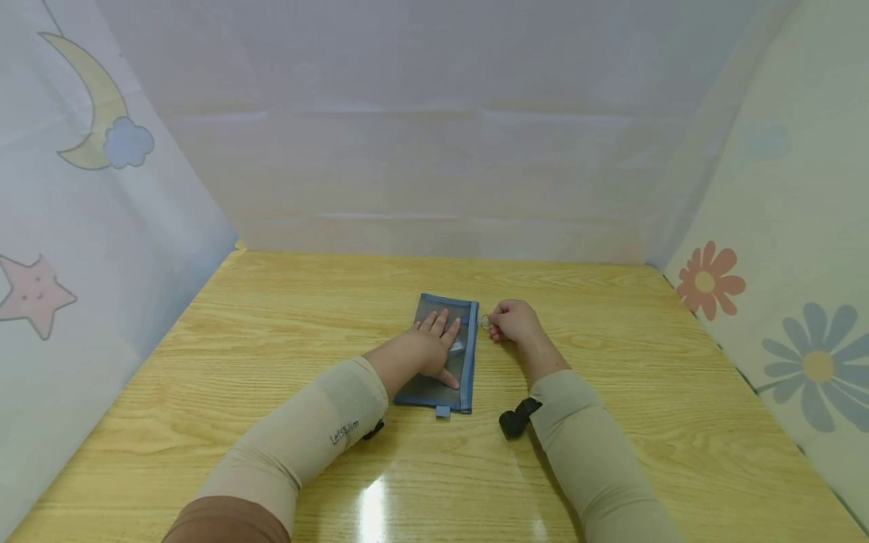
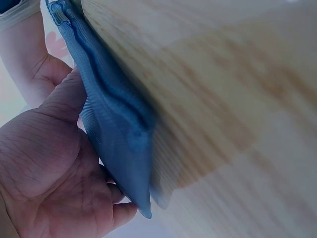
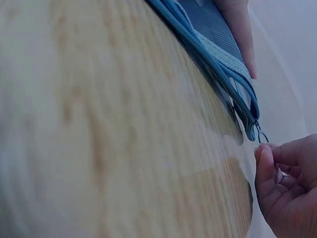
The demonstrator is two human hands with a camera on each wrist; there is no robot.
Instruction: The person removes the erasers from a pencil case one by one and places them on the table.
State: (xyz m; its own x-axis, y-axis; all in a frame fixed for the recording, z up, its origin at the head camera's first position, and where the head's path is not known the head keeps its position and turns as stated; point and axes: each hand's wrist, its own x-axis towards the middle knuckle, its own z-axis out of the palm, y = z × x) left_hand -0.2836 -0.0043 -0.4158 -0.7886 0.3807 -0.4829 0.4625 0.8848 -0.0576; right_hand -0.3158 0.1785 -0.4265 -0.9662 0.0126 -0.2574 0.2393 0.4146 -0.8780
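Observation:
A blue-edged mesh zipper pouch (image 1: 424,388) lies on the wooden table, its zipper (image 1: 469,362) along the right side. My left hand (image 1: 428,351) rests on the mesh with straight, spread fingers. A small pale item (image 1: 456,347) shows beside those fingers, partly hidden. Just right of the pouch, my right hand (image 1: 514,321) pinches the ring-shaped zipper pull (image 1: 485,322) between thumb and fingers. From the right wrist, the zipper's two edges (image 3: 233,94) stand apart near the slider, and the ring (image 3: 262,135) reaches my right hand (image 3: 290,186).
The wooden table (image 1: 312,309) meets a pale sheet wall (image 1: 434,181) at the back. Printed sheets stand at both sides, with a moon (image 1: 102,105) on the left and flowers (image 1: 818,367) on the right. A black wrist device (image 1: 517,419) sticks out beside the right sleeve.

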